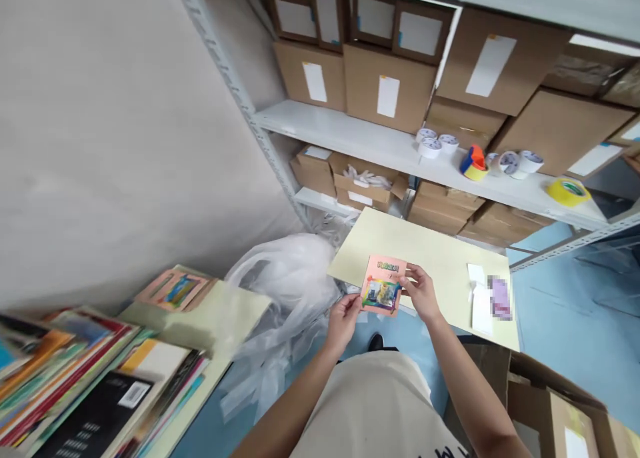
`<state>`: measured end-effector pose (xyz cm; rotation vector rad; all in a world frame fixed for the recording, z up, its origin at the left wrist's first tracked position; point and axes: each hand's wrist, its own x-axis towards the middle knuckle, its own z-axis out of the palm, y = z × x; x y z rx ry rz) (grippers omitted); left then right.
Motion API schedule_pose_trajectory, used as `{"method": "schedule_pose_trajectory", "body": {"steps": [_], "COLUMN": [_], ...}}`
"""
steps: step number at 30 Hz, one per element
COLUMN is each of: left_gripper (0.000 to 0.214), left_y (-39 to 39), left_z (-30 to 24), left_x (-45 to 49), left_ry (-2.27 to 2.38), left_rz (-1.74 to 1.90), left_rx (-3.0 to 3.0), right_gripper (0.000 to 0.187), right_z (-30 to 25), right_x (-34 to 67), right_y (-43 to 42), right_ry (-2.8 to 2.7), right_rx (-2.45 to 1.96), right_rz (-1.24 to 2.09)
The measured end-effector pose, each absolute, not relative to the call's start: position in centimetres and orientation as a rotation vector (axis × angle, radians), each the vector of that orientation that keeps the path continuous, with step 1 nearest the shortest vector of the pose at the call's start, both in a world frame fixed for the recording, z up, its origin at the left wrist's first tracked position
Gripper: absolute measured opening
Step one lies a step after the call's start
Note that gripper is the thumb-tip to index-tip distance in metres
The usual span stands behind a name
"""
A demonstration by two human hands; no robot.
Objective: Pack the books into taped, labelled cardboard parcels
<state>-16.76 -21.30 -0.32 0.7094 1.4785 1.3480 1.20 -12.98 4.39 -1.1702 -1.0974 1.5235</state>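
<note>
Both my hands hold a thin pink picture book with a colourful picture on its cover, raised over the near edge of a pale yellow table. My left hand pinches its lower left corner between thumb and fingers. At the right side, my right hand grips the book's edge, thumb in front. The book is upright to my view, cover facing me. White paper pieces and a blurred-out purple item lie at the table's right end.
Several books are stacked on a second table at left, near more pink books. White plastic wrap sits between the tables. Shelves hold cardboard boxes and tape rolls. Open cartons stand at lower right.
</note>
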Motion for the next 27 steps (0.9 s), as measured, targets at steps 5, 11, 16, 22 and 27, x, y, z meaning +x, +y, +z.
{"method": "schedule_pose_trajectory", "body": {"steps": [5,11,16,22,27], "left_gripper": [0.047,0.057,0.050,0.042,0.045], "left_y": [-18.3,-16.4,-14.2,-11.0,-9.8], "left_z": [0.1,-0.5,-0.6,-0.5,-0.6], "left_x": [-13.9,-13.9,-15.0,-16.5,-17.5], "left_ry": [1.347,1.339,1.305,1.221,1.115], "left_rz": [1.275,1.214,1.117,1.111,1.067], "left_rx": [0.733,0.649,0.677,0.682,0.520], "right_gripper": [0.049,0.047,0.047,0.050,0.048], "right_z": [4.0,3.1,3.1,4.0,4.2], "right_x": [4.5,5.5,4.5,3.7,3.5], "right_y": [-11.0,-9.5,-8.0,-5.5,-4.3], "right_ry": [-0.955,-0.817,-0.798,-0.814,-0.879], "right_rx": [-1.226,-1.265,-1.300,-1.316,-1.331], "right_rz": [1.409,1.430,1.409,1.296,1.232]}}
